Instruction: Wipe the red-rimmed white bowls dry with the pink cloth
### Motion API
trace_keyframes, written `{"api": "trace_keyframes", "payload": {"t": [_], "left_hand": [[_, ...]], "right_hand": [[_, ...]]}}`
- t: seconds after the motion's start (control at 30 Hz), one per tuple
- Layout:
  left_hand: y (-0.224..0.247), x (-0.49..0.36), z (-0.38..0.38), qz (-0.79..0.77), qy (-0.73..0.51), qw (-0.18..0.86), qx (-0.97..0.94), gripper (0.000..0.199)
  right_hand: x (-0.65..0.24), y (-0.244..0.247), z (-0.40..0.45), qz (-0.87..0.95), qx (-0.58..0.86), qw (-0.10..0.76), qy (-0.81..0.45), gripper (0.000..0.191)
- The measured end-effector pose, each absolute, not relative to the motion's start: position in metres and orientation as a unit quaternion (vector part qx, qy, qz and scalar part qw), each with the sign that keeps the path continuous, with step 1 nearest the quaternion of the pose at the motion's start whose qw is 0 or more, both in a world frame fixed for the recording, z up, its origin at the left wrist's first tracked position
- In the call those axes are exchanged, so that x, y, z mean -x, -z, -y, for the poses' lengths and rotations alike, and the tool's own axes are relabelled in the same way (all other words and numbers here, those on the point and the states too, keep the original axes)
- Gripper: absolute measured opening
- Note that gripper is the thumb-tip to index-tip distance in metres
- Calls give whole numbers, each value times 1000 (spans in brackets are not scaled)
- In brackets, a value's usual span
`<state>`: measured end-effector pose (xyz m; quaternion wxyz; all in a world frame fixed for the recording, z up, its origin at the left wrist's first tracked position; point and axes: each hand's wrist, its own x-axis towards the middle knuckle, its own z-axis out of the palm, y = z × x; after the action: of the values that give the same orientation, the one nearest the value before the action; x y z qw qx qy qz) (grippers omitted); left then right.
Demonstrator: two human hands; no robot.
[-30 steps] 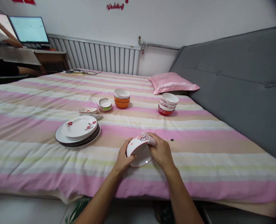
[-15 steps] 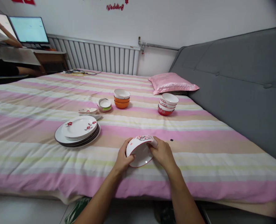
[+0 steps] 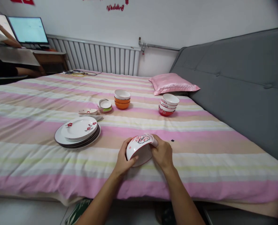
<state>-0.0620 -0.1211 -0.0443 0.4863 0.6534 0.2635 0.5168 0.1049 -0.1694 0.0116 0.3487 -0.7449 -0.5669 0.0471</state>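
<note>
A white bowl with a red rim and a red-and-black pattern is tipped on its side above the near part of the bed. My left hand grips its left side, thumb at the rim. On the right side my right hand is closed round the bowl's edge, some fingertips hidden. To the left lies a stack of plates with red flowers. Beyond stand a stack of orange and white bowls and, farther right, a stack of white and red bowls.
Small dishes and shallow dishes lie behind the plates. A pink pillow rests by the grey headboard. Cables lie at the bed's far edge. A person sits at a desk at the far left.
The bowl has tilted a little in my hands, so more of its patterned outside and less of its inside shows. My right hand has turned slightly with it.
</note>
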Motion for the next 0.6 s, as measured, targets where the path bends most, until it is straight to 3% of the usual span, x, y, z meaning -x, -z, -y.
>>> {"api": "trace_keyframes", "payload": {"t": [0.23, 0.6], "left_hand": [[50, 56, 125, -242, -527, 486, -654, 81], [40, 58, 121, -296, -486, 484, -665, 73]], "right_hand": [[-96, -11, 174, 607, 620, 478, 136, 51], [-91, -9, 169, 667, 588, 444, 111, 58]]}}
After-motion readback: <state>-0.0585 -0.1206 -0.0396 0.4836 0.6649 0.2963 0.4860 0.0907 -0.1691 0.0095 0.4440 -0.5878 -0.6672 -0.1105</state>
